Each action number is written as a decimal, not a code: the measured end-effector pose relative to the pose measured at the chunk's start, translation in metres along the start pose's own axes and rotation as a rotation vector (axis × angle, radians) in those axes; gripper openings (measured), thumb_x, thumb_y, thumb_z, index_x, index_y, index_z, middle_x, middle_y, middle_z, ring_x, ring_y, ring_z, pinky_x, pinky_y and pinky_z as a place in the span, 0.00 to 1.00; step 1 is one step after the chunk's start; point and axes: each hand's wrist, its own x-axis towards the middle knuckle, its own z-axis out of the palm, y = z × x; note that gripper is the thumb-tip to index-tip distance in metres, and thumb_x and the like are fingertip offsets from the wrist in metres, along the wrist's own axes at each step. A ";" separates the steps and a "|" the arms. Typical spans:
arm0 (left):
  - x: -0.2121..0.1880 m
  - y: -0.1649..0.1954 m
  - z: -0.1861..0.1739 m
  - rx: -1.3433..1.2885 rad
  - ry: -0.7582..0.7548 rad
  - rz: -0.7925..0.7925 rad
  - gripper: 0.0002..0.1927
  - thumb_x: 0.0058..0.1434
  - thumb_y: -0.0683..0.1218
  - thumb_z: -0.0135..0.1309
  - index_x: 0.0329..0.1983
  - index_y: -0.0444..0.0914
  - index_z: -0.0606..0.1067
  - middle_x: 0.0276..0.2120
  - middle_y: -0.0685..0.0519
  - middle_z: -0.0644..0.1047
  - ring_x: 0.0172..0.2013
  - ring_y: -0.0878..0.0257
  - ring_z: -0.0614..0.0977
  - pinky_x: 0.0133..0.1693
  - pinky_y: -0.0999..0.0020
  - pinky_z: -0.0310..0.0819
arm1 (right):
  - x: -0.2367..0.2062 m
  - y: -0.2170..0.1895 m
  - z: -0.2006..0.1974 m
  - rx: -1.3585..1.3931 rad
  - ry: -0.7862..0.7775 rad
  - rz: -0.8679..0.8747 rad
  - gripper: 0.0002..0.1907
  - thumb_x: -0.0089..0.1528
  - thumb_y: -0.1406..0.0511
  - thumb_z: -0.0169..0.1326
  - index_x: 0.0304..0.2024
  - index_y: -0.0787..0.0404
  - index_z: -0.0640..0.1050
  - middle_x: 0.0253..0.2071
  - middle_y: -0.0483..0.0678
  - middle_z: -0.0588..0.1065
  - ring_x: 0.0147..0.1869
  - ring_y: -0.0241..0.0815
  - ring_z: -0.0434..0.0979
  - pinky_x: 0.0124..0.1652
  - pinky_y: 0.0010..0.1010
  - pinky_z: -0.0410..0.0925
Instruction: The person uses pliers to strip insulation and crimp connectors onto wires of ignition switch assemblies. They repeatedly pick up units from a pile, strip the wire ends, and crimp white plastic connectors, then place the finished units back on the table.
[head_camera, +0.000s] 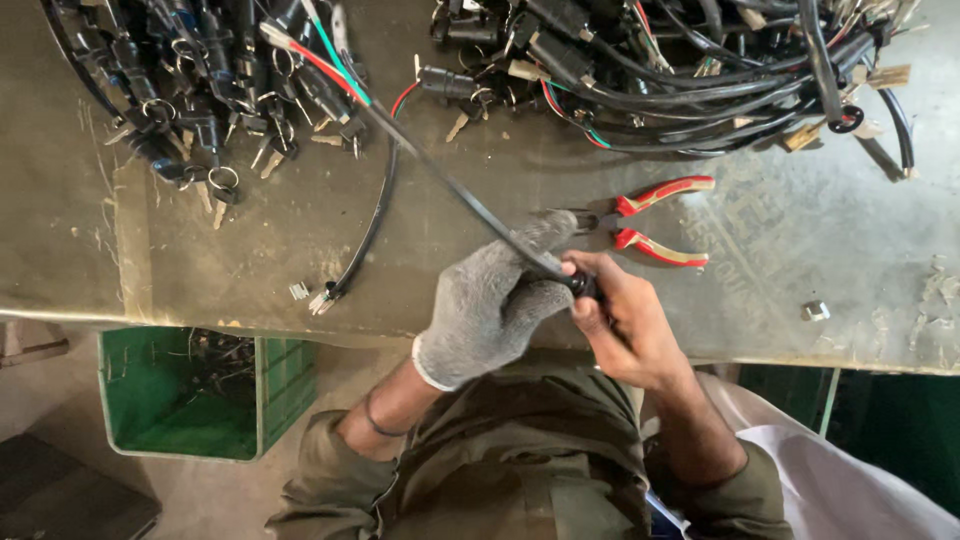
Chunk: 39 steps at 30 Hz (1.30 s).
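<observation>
Closest to me, my left hand (490, 310) — in a grey knit glove — and my bare right hand (620, 320) are both clamped on a black sheathed cable (450, 185), touching at its near end. It slants up-left over the workbench (250, 250). Just beyond lie red-handled pliers (650, 220); farther back, heaps of wiring harnesses (660, 70).

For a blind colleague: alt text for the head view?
A gloved left hand and bare right hand grip a black sleeved cable above a worn workbench, red-handled pliers beside them.
</observation>
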 end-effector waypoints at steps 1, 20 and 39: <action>0.000 0.003 0.003 0.013 -0.012 -0.061 0.18 0.66 0.41 0.63 0.58 0.40 0.74 0.61 0.47 0.78 0.58 0.51 0.83 0.59 0.63 0.79 | 0.000 0.004 0.000 0.102 -0.003 0.019 0.14 0.67 0.68 0.50 0.55 0.65 0.72 0.28 0.39 0.65 0.32 0.28 0.60 0.33 0.22 0.58; -0.006 -0.011 -0.009 -0.443 -0.364 -0.100 0.12 0.57 0.45 0.66 0.44 0.40 0.82 0.48 0.56 0.82 0.60 0.56 0.77 0.71 0.53 0.61 | -0.007 0.053 -0.012 0.449 -0.524 -0.051 0.33 0.60 0.66 0.55 0.67 0.67 0.65 0.38 0.37 0.71 0.41 0.28 0.66 0.39 0.25 0.62; -0.005 -0.021 0.000 -0.800 0.260 -0.443 0.12 0.73 0.41 0.45 0.56 0.31 0.73 0.37 0.55 0.72 0.34 0.66 0.73 0.38 0.71 0.71 | 0.029 0.004 -0.049 -1.084 0.221 -0.263 0.45 0.50 0.39 0.64 0.62 0.58 0.73 0.61 0.58 0.68 0.65 0.61 0.65 0.60 0.59 0.56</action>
